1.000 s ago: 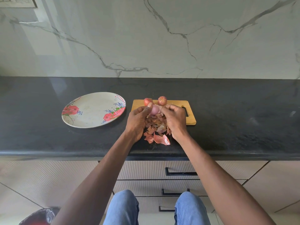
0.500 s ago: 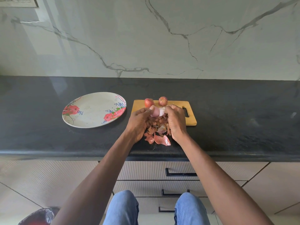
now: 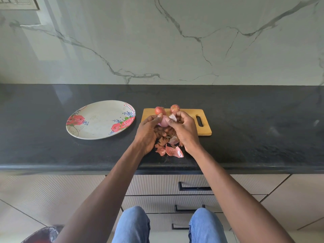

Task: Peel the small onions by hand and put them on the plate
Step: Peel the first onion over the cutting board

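On the dark surface (image 3: pixel 245 120) mid-frame, the left hand (image 3: pixel 149 132) grips a half-peeled onion (image 3: pixel 164 121) while the right hand (image 3: pixel 184 127) pinches its loose skin (image 3: pixel 172 117). Next, probably: strip it, carry left to the plate (image 3: pixel 98 130).

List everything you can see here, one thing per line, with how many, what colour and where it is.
plate: 1, white with red roses, on the counter left of the board, nothing on it
board: 1, wooden, on the counter right of the plate
unpeeled onions: 2, reddish, at the board's far edge
held onion: 1, pale pink, between both hands
skin piece: 1, pale pink, pinched in the right hand
peels: a pile, red-brown, on the counter under the hands
counter: 1, black
wall: grey marble, behind the counter
drawers: beige, black handles, below the counter
left hand: holds the onion
right hand: pulls skin with its fingers
knees: 2, blue jeans, bottom
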